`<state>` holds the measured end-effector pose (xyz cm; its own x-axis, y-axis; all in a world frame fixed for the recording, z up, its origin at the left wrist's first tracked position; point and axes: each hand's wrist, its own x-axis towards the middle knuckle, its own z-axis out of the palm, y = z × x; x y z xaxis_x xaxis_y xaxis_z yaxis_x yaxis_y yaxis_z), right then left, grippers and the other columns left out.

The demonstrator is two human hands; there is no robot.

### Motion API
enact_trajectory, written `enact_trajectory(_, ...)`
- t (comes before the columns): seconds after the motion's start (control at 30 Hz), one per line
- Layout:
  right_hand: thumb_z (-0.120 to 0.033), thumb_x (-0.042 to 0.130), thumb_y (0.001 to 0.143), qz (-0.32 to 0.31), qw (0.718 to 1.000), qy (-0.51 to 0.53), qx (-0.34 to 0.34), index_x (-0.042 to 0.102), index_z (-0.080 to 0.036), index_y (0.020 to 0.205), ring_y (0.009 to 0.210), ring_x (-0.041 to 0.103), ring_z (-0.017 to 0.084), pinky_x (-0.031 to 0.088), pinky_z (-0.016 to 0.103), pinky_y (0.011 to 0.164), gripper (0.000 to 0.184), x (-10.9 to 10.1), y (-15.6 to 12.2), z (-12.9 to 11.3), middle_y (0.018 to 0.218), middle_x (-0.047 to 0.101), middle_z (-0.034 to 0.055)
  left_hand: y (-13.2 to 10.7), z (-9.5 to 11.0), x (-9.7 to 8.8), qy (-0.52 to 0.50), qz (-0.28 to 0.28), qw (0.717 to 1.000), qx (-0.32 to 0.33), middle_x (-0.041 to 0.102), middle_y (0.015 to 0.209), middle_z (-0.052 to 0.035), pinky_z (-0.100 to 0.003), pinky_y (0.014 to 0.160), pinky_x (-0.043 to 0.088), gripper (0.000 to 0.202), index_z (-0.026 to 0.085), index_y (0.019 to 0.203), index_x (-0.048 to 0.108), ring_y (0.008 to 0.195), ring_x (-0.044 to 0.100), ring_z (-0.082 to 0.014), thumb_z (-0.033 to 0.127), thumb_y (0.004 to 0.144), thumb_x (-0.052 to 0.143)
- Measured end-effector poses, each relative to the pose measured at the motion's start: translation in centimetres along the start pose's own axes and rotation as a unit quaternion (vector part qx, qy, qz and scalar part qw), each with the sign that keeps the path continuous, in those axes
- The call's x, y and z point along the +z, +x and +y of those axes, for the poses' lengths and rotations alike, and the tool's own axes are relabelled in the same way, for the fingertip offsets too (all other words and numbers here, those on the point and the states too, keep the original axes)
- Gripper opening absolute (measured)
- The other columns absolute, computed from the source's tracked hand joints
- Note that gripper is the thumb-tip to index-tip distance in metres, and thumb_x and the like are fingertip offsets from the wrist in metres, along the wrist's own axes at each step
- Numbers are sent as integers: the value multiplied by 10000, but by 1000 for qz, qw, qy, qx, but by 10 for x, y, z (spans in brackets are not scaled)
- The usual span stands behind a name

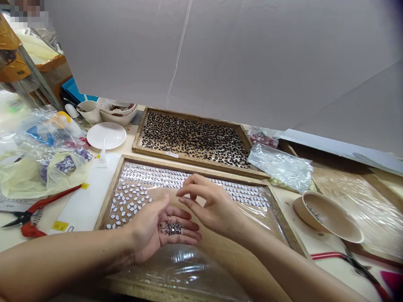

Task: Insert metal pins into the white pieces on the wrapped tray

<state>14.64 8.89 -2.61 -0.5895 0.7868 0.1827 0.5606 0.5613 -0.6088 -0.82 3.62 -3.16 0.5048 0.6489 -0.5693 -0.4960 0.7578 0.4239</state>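
Note:
My left hand point(149, 235) is turned palm up above the near wooden tray point(109, 191), fingers extended, with a small heap of metal earring-post-like pins point(174, 227) on it. Just to its right, my right hand point(215, 205) has its thumb and forefinger pinched together over the tray; anything between the tips is too small to make out. Under both hands, clear film covers the tray's bottom. Pale leaf-shaped pieces point(130, 204) lie scattered at its left, while neat rows of similar pieces point(154, 174), several with dark dots, run along the far side.
Behind stands a second wooden tray point(137, 140) full of small dark pieces. A beige bowl point(333, 218) with metal bits and red-handled pliers point(355, 262) sit right. Red cutters point(34, 218), plastic bags point(40, 155) and a white plate point(106, 135) lie left. A grey sheet point(220, 63) hangs behind.

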Motion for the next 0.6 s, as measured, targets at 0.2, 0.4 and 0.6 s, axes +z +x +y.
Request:
enact_trajectory(0.2,-158,423,842,-7,998,-39,-51,630,-173,832,673,482,136,386,265,576,208,12,-21,-22,804,554,61,-1,-1,1,-25,10,999,26,597,723,-72,-389,762,477,422,104,787,629,703,568,-157,351,905,307)
enact_trajectory(0.4,-311,527,805,-18,983,-129,-133,611,-143,756,658,409,165,350,314,598,195,19,-24,-18,724,547,65,-1,-3,-2,-2,2,1000,15,589,692,-73,-352,696,483,432,109,711,604,698,559,-162,386,895,328)
enact_trajectory(0.6,-354,551,794,-22,980,-121,-154,602,-130,839,666,426,154,368,302,622,234,12,-25,-22,779,571,62,-3,-4,-2,16,-7,1000,17,598,705,-55,-295,660,490,326,116,732,614,705,550,-139,337,875,421)
